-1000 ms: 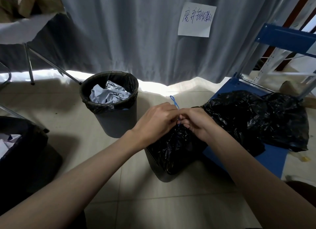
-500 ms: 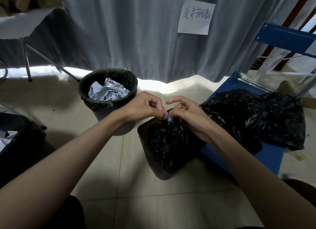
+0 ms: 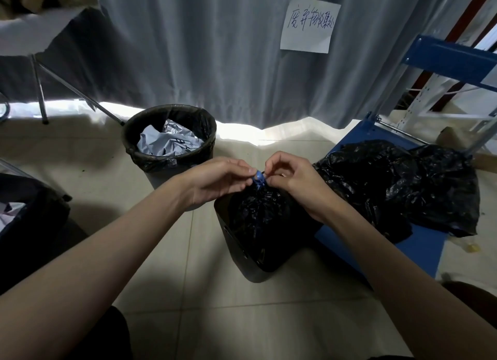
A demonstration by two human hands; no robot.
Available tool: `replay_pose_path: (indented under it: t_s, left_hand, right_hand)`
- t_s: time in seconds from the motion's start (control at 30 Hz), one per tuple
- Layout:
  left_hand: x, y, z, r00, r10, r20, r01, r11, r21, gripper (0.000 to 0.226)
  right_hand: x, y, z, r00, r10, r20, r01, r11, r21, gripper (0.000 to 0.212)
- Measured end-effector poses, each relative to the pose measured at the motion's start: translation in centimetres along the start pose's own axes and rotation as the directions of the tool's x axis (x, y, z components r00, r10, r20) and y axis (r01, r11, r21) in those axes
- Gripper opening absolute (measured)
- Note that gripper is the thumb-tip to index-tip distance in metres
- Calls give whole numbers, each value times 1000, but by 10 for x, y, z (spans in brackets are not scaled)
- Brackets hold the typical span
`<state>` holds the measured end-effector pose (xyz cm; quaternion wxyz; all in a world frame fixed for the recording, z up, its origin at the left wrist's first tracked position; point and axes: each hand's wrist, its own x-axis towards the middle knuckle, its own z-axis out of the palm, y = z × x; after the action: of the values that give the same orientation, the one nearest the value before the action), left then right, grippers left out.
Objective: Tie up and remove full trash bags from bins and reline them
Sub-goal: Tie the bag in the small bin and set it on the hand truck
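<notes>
Both hands meet at the gathered neck of the black trash bag (image 3: pixel 265 219), which sits in its dark bin (image 3: pixel 236 254) on the floor at centre. The left hand (image 3: pixel 217 182) and right hand (image 3: pixel 293 182) each pinch the blue drawstring (image 3: pixel 258 178). A second lined bin (image 3: pixel 169 139) of crumpled paper stands at ten o'clock, loose black bags (image 3: pixel 398 184) at three o'clock.

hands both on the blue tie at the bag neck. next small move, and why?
Probably pull the blue drawstring ends apart to cinch the knot. The left hand and right hand each pinch it right at the gathered neck of the black bag, which still sits in its bin, so lifting out likely comes after.
</notes>
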<state>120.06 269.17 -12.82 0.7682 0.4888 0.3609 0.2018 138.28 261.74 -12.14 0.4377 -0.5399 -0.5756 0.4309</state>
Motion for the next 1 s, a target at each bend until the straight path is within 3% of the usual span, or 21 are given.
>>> replay_pose_path:
  t_s: [0.1,0.23,0.4,0.57,0.77,0.87,1.0]
  left_hand:
    - [3,2,4,998,-62,-32,58,991,-118,9]
    - [4,2,9,994,-94,-55,87,989,-119,8]
    - [4,-1,11,989,-88,-118,83,995,-48,8]
    - [2,-1,14,990,-18,-142,29,997,75,5]
    - [2,1,10,971,190,-146,-122,916,381,4]
    - [2,-1,1,957,247,-154,-164,895,416,3]
    - [3,-6,-3,939,291,-185,-183,875,448,3]
  right_hand:
    - [2,1,-1,988,-49,-148,24,986,-162,7]
    - [1,1,3,975,-64,-211,7,965,-262,20]
    - [4,-6,6,967,-29,-254,-86,899,-430,18]
    - [2,-4,4,946,220,-237,-280,924,-259,13]
    - [2,-6,-7,893,440,-98,-448,888,-101,8]
    - [4,-9,-16,865,501,-31,-501,865,-5,8]
    - [0,-15,-19,851,516,95,-508,856,-102,8]
